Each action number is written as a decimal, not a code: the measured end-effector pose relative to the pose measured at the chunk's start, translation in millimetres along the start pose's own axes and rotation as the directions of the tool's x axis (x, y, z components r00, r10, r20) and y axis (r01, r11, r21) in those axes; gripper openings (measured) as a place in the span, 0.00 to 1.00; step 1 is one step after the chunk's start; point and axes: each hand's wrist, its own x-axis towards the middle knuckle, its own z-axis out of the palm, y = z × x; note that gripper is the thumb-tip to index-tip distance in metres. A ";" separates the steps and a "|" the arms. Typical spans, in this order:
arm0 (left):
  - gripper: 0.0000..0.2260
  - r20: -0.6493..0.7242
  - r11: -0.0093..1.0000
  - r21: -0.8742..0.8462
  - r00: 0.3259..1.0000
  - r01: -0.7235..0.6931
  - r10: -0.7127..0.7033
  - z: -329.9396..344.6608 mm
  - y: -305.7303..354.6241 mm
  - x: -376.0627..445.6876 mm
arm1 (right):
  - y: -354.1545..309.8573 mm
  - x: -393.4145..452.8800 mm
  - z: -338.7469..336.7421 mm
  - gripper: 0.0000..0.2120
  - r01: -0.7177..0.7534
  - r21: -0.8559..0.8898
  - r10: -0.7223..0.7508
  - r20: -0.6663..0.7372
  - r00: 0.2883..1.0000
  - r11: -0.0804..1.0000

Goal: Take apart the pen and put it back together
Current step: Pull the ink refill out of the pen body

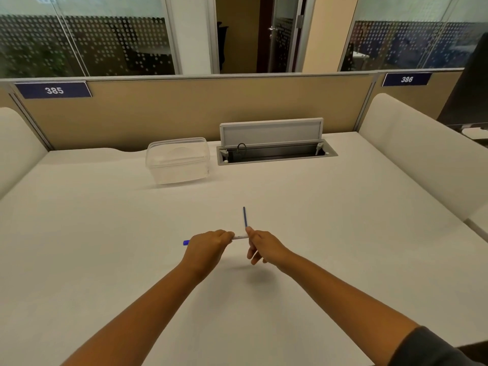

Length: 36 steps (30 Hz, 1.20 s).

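head: pen barrel (240, 236) between hands (208, 247)

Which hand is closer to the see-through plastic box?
Left. The left hand sits below the plastic box, almost straight in front of it, gripping the pen body. The right hand is farther right, holding the thin blue refill.

A dark blue plate (54, 90) on the top left of the tan desk partition (184, 112) reads 385 in white numerals. A second blue plate (406, 79), on the neighbouring partition at the right, reads 386.
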 end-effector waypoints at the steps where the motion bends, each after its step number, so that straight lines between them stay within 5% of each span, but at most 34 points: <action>1: 0.15 0.007 1.000 0.007 1.000 -0.005 0.005 0.1 0.3 0.6 | 0.6 0.5 -1.1 0.21 0.006 0.010 -0.006 -0.012 1.000 1.000; 8: 0.12 0.009 1.000 -0.006 1.000 0.013 -0.013 -4.7 1.3 1.4 | 2.9 10.0 -2.2 0.20 0.105 -0.041 -0.108 -0.077 0.991 0.994; 13: 0.08 0.102 0.976 -0.201 0.993 0.086 -0.066 -12.5 -2.2 6.2 | 9.6 18.1 -7.2 0.19 0.218 -0.147 -0.233 -0.094 0.968 0.965; 18: 0.05 0.371 0.777 -0.561 0.926 0.284 -0.070 -23.1 -7.2 10.9 | 10.6 20.1 -4.4 0.13 0.344 -0.162 -0.361 -0.087 0.929 0.925; 23: 0.05 0.459 0.645 -0.665 0.887 0.378 -0.047 -37.4 -9.0 12.0 | 5.4 12.3 -3.0 0.09 0.398 -0.046 -0.400 -0.090 0.912 0.916; 26: 0.06 0.292 0.815 -0.508 0.946 0.279 -0.142 -38.0 -5.8 11.0 | 2.0 10.3 -2.1 0.14 0.250 -0.007 -0.250 -0.053 0.967 0.968; 29: 0.06 0.159 0.977 -0.182 0.984 0.112 -0.083 -36.8 -2.1 10.3 | -2.1 8.5 -0.7 0.19 -0.019 0.163 0.011 0.050 0.999 0.986; 32: 0.06 0.103 0.999 0.038 0.995 0.012 -0.016 -34.3 -1.3 8.9 | -4.2 6.8 -2.0 0.20 -0.195 0.314 0.168 0.112 0.979 0.929; 36: 0.08 0.089 0.993 0.119 0.996 -0.023 0.012 -31.4 -1.0 7.2 | -8.0 5.3 -3.8 0.19 -0.303 0.471 0.245 0.182 0.952 0.829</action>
